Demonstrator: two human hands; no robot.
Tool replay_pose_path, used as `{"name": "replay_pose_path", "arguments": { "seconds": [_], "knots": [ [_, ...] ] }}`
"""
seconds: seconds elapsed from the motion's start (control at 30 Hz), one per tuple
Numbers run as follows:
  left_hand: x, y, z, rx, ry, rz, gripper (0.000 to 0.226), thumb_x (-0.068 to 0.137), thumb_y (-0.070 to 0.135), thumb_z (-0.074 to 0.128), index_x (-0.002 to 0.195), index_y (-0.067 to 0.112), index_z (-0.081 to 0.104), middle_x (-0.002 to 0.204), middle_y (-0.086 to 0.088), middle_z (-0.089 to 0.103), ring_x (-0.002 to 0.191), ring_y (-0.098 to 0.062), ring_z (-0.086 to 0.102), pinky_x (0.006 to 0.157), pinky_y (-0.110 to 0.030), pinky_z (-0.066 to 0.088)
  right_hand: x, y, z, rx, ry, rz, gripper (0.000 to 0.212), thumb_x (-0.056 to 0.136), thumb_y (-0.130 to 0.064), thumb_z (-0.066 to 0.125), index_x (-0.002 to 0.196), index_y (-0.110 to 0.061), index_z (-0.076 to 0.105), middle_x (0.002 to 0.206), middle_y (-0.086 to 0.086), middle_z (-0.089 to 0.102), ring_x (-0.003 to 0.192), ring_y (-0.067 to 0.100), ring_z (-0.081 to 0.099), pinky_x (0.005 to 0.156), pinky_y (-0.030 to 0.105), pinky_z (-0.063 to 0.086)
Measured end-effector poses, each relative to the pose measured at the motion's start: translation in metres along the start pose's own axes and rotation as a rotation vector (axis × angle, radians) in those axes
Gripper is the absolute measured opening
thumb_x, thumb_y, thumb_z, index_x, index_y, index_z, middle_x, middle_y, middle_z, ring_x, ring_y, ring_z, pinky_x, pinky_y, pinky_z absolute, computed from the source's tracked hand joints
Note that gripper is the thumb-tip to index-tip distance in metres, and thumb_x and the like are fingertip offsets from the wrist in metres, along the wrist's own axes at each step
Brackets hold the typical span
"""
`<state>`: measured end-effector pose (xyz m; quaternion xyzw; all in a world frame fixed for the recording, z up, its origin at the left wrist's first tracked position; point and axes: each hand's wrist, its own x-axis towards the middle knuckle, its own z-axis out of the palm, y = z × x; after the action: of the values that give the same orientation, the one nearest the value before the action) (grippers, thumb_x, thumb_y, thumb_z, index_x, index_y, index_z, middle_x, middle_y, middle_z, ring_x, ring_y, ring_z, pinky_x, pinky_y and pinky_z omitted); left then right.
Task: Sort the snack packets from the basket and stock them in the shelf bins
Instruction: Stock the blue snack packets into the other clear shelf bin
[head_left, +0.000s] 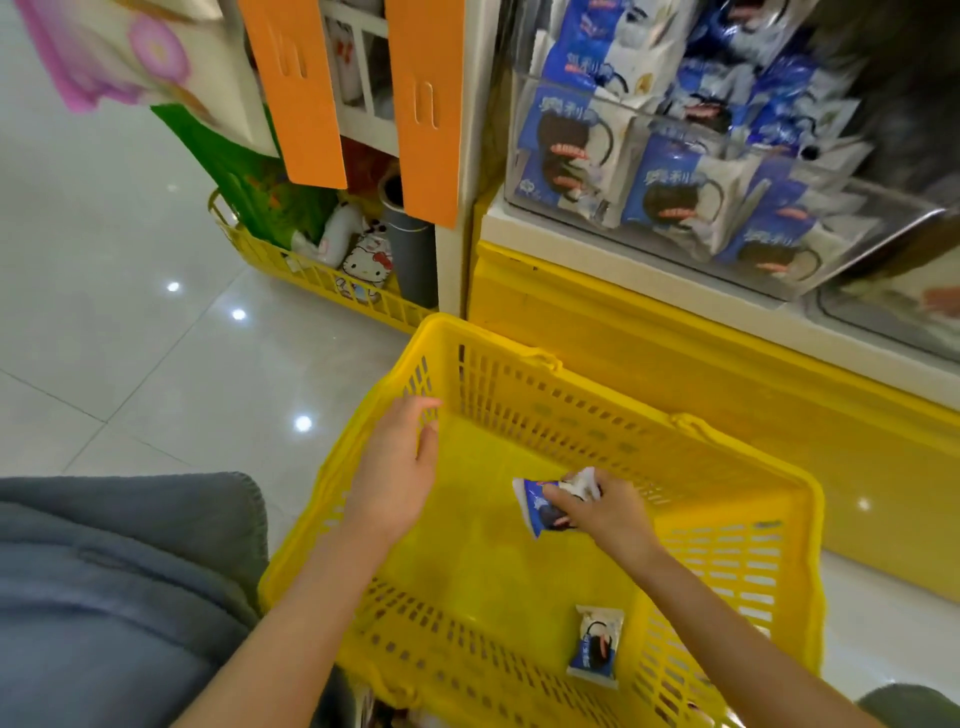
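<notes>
Snack packets (596, 644) are down to two in our yellow basket (519, 364), so we judge the sorting nearly done. At left, our left hand (400, 467) hovers by the basket's left wall, fingers relaxed and loosely spread, holding nothing; it is free, we think, to steady the basket. Further right, our right hand (608, 512) pinches a blue-and-white packet (537, 512) by its crumpled end, low inside the basket, ready for lifting. The second packet lies flat by the near wall. Up at right, the clear shelf bin (519, 187) holds matching packets, likely their destination.
</notes>
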<state>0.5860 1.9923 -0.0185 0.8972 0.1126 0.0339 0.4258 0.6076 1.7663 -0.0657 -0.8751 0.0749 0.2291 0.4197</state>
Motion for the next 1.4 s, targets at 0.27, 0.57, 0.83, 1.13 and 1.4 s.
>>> {"name": "replay_pose_path", "arguments": {
  "seconds": [0.27, 0.57, 0.83, 1.13, 1.4],
  "knots": [
    [-0.038, 0.031, 0.018, -0.642, -0.575, -0.424, 0.005, 0.089, 0.018, 0.06, 0.093, 0.021, 0.061, 0.077, 0.005, 0.069, 0.06, -0.007, 0.065, 0.054, -0.022, 0.053, -0.054, -0.055, -0.002, 0.284, -0.11, -0.089, 0.022, 0.092, -0.028, 0.055, 0.075, -0.018, 0.065, 0.062, 0.0, 0.067, 0.059, 0.008, 0.058, 0.058, 0.026, 0.045],
    [-0.024, 0.037, -0.011, -0.556, -0.535, -0.309, 0.019, 0.074, 0.003, 0.073, 0.085, 0.014, 0.063, 0.07, 0.001, 0.067, 0.058, -0.006, 0.059, 0.047, -0.015, 0.042, -0.08, -0.06, -0.017, 0.219, -0.327, -0.046, 0.019, 0.078, 0.002, 0.07, 0.089, -0.008, 0.058, 0.071, 0.008, 0.068, 0.053, 0.005, 0.064, 0.055, 0.017, 0.051],
    [-0.035, 0.047, 0.011, -0.789, -0.383, -0.322, 0.02, 0.083, 0.011, 0.065, 0.103, 0.013, 0.063, 0.102, -0.005, 0.07, 0.09, -0.01, 0.064, 0.08, -0.021, 0.048, -0.071, -0.051, -0.007, 0.525, -0.244, -0.065, 0.025, 0.082, 0.002, 0.065, 0.105, -0.005, 0.057, 0.082, 0.002, 0.07, 0.068, 0.009, 0.068, 0.064, 0.017, 0.054],
    [-0.045, 0.025, 0.027, -0.66, -0.4, -0.377, 0.022, 0.084, 0.005, 0.064, 0.104, 0.011, 0.059, 0.097, -0.002, 0.067, 0.081, -0.004, 0.061, 0.071, -0.012, 0.046, -0.037, 0.11, -0.007, 0.2, -0.046, 0.533, 0.069, 0.083, -0.007, 0.068, 0.139, -0.001, 0.029, 0.139, 0.023, 0.041, 0.123, 0.035, 0.045, 0.094, 0.04, 0.041],
    [-0.047, 0.014, 0.044, -0.567, -0.383, -0.422, 0.02, 0.084, 0.005, 0.064, 0.101, 0.014, 0.059, 0.089, 0.007, 0.065, 0.071, 0.011, 0.059, 0.064, -0.005, 0.043, -0.043, 0.151, 0.027, -0.258, -0.309, 0.398, 0.064, 0.088, -0.007, 0.061, 0.143, -0.007, 0.026, 0.147, 0.014, 0.034, 0.132, 0.027, 0.039, 0.1, 0.029, 0.037]
  ]
}}
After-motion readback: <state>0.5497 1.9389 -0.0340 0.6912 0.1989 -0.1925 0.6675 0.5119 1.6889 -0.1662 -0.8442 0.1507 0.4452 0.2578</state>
